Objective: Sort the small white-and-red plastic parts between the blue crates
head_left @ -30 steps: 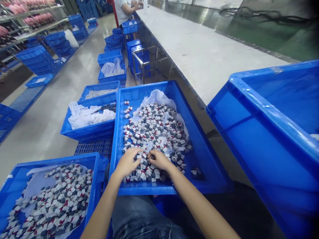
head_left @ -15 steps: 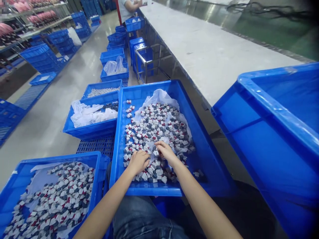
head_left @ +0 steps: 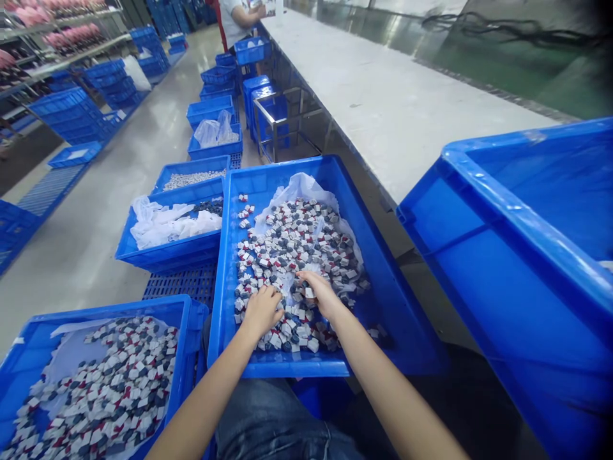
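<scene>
Small white, dark grey and red plastic pieces (head_left: 306, 236) lie heaped in the blue crate (head_left: 282, 368) in front of my lap, partly on a sheet of clear plastic film (head_left: 302, 185). My left hand (head_left: 261, 312) rests palm down on the near left of the heap, fingers stretched and a little apart. Beside it, my right hand (head_left: 323, 295) curls over the middle of the heap, a small white-and-grey piece (head_left: 309, 292) showing between its thumb and fingers. Its lower fingers are hidden from me.
Another blue crate (head_left: 184, 332) of similar pieces stands at the lower left. A large tilted blue crate (head_left: 460, 236) is close on the right, by a long white table (head_left: 373, 83). More crates line the floor ahead, and a person (head_left: 237, 19) is at the table's far end.
My left hand has drawn slightly left, its fingers more spread. The right hand stays over the same spot with fingers shifted a little. The whole view has slid slightly left.
</scene>
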{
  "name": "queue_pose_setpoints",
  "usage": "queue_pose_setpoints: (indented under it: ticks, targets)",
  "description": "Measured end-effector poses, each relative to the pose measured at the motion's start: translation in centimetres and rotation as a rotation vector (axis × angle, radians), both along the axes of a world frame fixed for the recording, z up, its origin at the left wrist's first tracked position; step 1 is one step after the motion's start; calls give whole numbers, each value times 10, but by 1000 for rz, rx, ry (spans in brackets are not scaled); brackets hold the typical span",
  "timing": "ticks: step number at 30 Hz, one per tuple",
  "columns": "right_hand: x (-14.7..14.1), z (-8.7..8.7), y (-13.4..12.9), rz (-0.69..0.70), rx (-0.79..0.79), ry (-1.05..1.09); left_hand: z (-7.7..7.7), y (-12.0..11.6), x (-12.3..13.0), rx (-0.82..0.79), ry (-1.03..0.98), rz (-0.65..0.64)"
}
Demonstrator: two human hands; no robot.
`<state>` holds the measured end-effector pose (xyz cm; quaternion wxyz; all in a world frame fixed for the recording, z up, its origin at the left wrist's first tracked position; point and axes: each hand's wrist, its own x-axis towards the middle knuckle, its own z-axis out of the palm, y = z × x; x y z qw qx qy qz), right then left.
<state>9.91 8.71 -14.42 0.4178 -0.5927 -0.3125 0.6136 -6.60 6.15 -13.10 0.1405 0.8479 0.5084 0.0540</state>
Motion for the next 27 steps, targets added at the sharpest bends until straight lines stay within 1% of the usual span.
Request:
queue_pose_setpoints:
  ticks: [3,6,10,13,16,20,24,27]
  targets:
    - [0,-2,0,-27,6,-1,-2,2,-2,-11,22,12]
    - [0,-5,0,-15,36,10,-3,4,-4,-34,17,-2]
    - [-3,-9,-1,24,66,39,-1,1,-2,-28,12,10]
    - [-5,-11,-1,7,46,43,2,-2,0,-25,-32,37]
    - [-6,-10,0,-25,12,57,1,-1,-2,-58,-144,74]
    - [-3,-6,2,-39,-13,88,-5,8,-9,-154,-391,192]
    - [-1,-2,1,-3,15,108,-12,17,-11,-291,-654,310]
    - [-3,1,-1,57,32,134,-13,19,-10,-379,-782,343]
